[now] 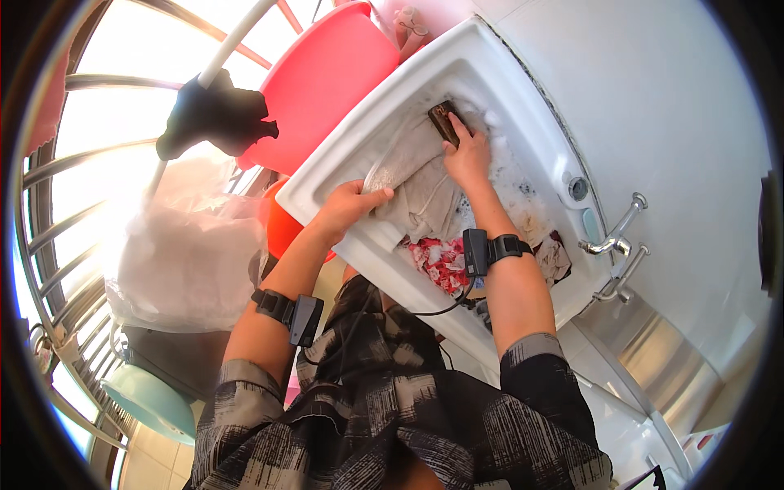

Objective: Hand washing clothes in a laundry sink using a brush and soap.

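In the head view, the left hand (pixel 347 206) pins a limp, soaked beige cloth (pixel 420 184) against the white ceramic sink's rim (pixel 327 175), while the right hand (pixel 467 153) grips a dark scrubbing brush (pixel 445 121) on it; likely heavy, slippery, best bunched.

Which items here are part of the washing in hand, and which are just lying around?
In use: scrub brush under right hand; beige cloth held by left hand; white sink.

Idle: red patterned cloth, pink tub, black rag, plastic bag, tap.
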`<state>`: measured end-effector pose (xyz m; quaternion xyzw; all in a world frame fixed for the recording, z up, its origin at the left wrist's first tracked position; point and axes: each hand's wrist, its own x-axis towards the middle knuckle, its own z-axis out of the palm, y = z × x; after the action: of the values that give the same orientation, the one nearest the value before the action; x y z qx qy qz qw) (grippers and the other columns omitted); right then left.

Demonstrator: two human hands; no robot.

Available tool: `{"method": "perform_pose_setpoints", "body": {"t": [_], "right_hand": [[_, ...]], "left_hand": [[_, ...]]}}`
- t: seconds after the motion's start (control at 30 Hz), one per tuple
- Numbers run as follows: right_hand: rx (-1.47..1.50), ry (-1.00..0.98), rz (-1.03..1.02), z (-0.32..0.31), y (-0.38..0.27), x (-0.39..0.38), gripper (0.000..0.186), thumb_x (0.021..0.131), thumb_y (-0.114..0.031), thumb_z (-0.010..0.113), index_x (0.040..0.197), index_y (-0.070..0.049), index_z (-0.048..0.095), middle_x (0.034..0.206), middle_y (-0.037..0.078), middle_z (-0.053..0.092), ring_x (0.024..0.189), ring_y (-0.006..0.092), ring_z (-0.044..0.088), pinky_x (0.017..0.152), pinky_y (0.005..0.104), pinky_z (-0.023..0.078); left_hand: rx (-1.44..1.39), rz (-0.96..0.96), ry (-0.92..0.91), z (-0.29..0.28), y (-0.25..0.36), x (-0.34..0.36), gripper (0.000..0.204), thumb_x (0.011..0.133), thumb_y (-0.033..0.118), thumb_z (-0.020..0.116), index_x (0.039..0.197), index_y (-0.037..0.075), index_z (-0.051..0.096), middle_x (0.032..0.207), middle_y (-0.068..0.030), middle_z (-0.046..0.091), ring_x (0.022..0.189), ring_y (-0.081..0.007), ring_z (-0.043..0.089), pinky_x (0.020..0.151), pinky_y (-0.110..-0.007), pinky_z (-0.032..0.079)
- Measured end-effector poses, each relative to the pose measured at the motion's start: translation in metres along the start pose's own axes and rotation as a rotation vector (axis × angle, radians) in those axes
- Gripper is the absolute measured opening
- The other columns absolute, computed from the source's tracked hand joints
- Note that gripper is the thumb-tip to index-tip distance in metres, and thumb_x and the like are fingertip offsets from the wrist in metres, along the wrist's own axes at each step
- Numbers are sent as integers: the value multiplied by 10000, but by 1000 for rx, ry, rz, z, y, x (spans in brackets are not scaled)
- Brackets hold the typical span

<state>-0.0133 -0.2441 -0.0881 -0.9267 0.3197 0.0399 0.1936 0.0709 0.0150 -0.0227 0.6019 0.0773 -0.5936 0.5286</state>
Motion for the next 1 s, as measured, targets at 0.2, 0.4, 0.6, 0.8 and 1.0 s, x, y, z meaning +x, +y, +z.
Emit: {"method": "perform_pose_setpoints", "body": {"t": [0.2, 0.4, 0.6, 0.8, 1.0], "right_hand": [[132, 232, -144, 1, -3, -77, 546, 903, -239, 744, 1420, -132, 604, 1335, 247, 559, 1257, 429, 537, 1082, 535, 423], [279, -174, -186, -27, -37, -145, 460, 876, -155, 710, 1306, -21, 614, 1277, 230, 607, 1205, 432, 586, 1061, 500, 461], [194, -211, -60, 3, 16, -124, 469, 805, -62, 629, 1273, -26, 624, 1275, 231, 612, 1126, 455, 614, 962, 496, 511], [426, 64, -157, 15, -13, -133, 395, 772, -34, 608, 1159, -45, 683, 1226, 217, 632, 1053, 441, 626, 934, 499, 518], [321, -193, -524, 2, -1, -108, 215, 744, -78, 648, 938, -47, 737, 1253, 199, 622, 1110, 393, 608, 1003, 519, 479]], "left_hand": [[484, 211, 220, -2, -16, 4, 355, 972, 244, 719, 1208, 6, 601, 1032, -89, 693, 909, -140, 648, 822, -304, 520], [-86, 210, 272, 14, 14, -5, 296, 1027, 174, 626, 1245, -4, 532, 1033, -105, 699, 886, -150, 664, 756, -315, 537], [-199, 258, 153, -11, 26, -14, 338, 1021, 178, 636, 1303, 10, 556, 1206, -142, 691, 1140, -197, 660, 979, -367, 526], [1445, 973, 585, 30, -15, -31, 646, 909, 184, 710, 1485, 33, 461, 1426, -187, 587, 1362, -364, 522, 1155, -508, 389], [1417, 897, 212, 44, -39, -13, 542, 897, 298, 731, 1367, 57, 611, 1262, -140, 634, 1239, -326, 572, 1117, -498, 395]]}}
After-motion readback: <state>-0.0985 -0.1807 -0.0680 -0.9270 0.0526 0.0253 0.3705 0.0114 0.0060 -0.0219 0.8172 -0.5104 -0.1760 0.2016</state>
